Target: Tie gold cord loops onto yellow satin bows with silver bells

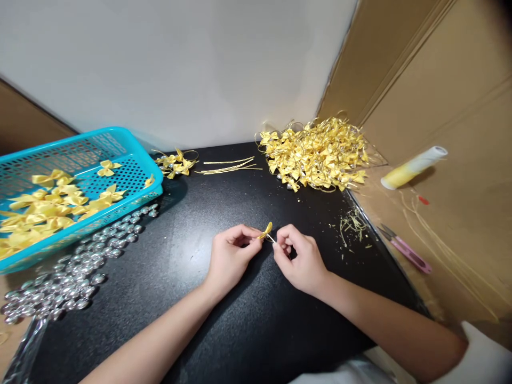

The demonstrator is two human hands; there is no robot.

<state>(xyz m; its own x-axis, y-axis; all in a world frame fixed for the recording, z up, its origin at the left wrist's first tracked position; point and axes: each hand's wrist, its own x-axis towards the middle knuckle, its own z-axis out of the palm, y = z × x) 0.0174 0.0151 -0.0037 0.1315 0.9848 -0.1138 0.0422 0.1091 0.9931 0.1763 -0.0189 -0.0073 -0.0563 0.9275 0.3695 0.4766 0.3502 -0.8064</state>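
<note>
Near the middle of the black tabletop (192, 213), my left hand (236, 253) pinches a small yellow ribbon bow (267, 230) between thumb and forefinger. My right hand (299, 258) is closed just to the right of it, thumb and forefinger pinched on a thin, pale, shiny strand or stick (271, 238) that reaches to the bow. Whether this is a cord end or a small tool I cannot make out. The fingertips of the two hands are a short gap apart, above the table surface.
A turquoise basket (148, 154) holding yellow bows stands left, with silvery beads (76, 277) before it. Behind lie gold cords (228, 166), a few bows (176, 162) and a large bow heap (316, 152). Right are cord scraps (352, 226), pink-handled snips (408, 250) and a thread spool (414, 168).
</note>
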